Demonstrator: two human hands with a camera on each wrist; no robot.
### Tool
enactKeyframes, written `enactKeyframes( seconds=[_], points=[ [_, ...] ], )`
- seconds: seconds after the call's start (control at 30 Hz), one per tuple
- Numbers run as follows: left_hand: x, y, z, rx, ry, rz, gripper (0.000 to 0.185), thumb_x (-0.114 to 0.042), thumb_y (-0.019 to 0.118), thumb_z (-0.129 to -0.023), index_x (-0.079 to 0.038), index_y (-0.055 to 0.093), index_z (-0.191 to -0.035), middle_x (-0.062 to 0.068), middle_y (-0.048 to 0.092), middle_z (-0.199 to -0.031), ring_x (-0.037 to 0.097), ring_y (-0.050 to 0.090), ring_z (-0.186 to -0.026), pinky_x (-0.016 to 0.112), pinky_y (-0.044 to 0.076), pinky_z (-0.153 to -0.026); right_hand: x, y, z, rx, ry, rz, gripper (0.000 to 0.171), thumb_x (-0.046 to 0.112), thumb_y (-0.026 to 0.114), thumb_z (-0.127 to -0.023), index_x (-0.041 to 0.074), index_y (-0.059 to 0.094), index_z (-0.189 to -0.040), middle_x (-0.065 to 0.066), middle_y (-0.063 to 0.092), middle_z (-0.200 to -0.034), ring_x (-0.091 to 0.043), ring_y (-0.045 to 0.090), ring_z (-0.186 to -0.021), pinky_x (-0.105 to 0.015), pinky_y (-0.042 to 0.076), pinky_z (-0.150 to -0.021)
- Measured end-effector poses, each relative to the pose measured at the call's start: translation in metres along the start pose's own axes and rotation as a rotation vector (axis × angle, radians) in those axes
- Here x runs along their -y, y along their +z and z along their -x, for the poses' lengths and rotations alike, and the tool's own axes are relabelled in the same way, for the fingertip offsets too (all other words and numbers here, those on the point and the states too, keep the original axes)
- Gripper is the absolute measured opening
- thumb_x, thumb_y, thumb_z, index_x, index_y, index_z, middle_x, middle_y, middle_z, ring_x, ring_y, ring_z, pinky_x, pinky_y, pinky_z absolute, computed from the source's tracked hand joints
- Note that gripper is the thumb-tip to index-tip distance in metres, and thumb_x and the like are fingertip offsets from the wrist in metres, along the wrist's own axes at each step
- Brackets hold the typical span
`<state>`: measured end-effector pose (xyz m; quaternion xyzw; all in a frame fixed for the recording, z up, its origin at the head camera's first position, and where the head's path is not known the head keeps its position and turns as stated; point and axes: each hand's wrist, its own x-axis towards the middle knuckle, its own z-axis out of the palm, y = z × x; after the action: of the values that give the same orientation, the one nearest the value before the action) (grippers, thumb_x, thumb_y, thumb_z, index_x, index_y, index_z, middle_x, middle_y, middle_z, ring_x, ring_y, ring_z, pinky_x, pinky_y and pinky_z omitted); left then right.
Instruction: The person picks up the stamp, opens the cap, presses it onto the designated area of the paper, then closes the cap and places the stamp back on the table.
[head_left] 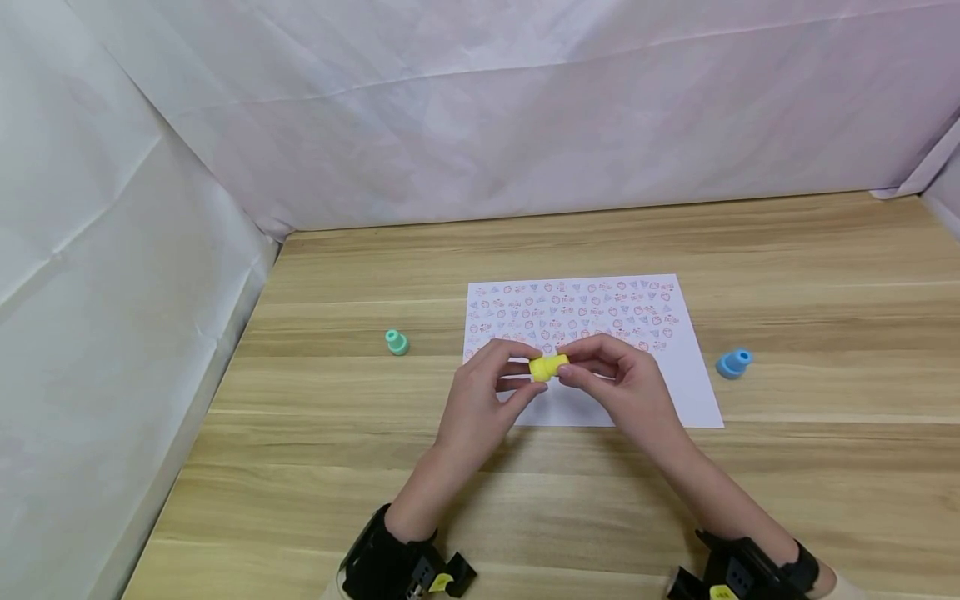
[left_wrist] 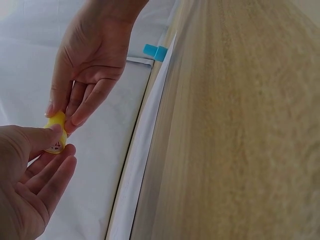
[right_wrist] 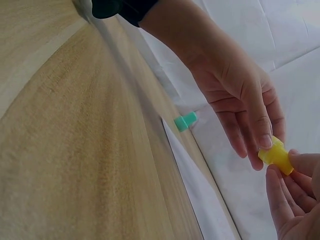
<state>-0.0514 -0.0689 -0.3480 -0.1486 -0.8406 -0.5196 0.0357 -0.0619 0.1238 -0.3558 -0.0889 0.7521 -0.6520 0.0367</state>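
Observation:
A small yellow stamp is held up over the paper sheet, between both hands. My left hand pinches its wider end between thumb and fingers. The right hand pinches the narrower end with thumb and forefinger. In the left wrist view, a printed design shows on the wide face of the yellow stamp. Rows of small red and bluish prints fill the far part of the sheet, while its near right part is plain white.
On the wooden table, a green stamp stands left of the paper and a blue stamp tilts at its right. White cloth hangs behind the table and along its left side.

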Motion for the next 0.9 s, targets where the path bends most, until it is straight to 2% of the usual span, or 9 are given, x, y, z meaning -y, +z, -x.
enactKeyframes(
  seconds=[0.5,0.73,0.9],
  points=[
    [0.001,-0.002,0.001,0.013,0.009,-0.065,0.036,-0.008,0.081,-0.082,-0.013,0.065,-0.114,0.000,0.067,-0.112,0.013,0.071,-0.102,0.022,0.060,-0.086,0.000,-0.002,-0.001,0.007,-0.007,0.037,0.026,0.011,0.074,-0.089,-0.001,0.068,-0.112,-0.004,0.074,-0.103,-0.005,0.072,-0.092,-0.020,0.061,-0.083],
    [0.004,-0.004,0.000,0.005,0.043,-0.126,0.037,-0.010,0.081,-0.082,-0.014,0.065,-0.115,0.000,0.068,-0.113,0.012,0.069,-0.106,0.026,0.058,-0.096,0.002,-0.009,-0.002,-0.011,-0.018,0.052,0.024,0.012,0.073,-0.090,0.000,0.068,-0.111,0.005,0.073,-0.099,-0.005,0.072,-0.090,-0.021,0.061,-0.082],
    [0.004,-0.008,0.000,-0.003,0.025,-0.174,0.039,-0.012,0.081,-0.083,-0.017,0.066,-0.118,-0.003,0.069,-0.117,0.011,0.067,-0.110,0.032,0.057,-0.099,0.005,-0.020,-0.004,-0.039,-0.026,0.077,0.027,0.014,0.072,-0.091,-0.002,0.067,-0.113,0.012,0.071,-0.097,-0.004,0.073,-0.088,-0.019,0.061,-0.081]
  ],
)
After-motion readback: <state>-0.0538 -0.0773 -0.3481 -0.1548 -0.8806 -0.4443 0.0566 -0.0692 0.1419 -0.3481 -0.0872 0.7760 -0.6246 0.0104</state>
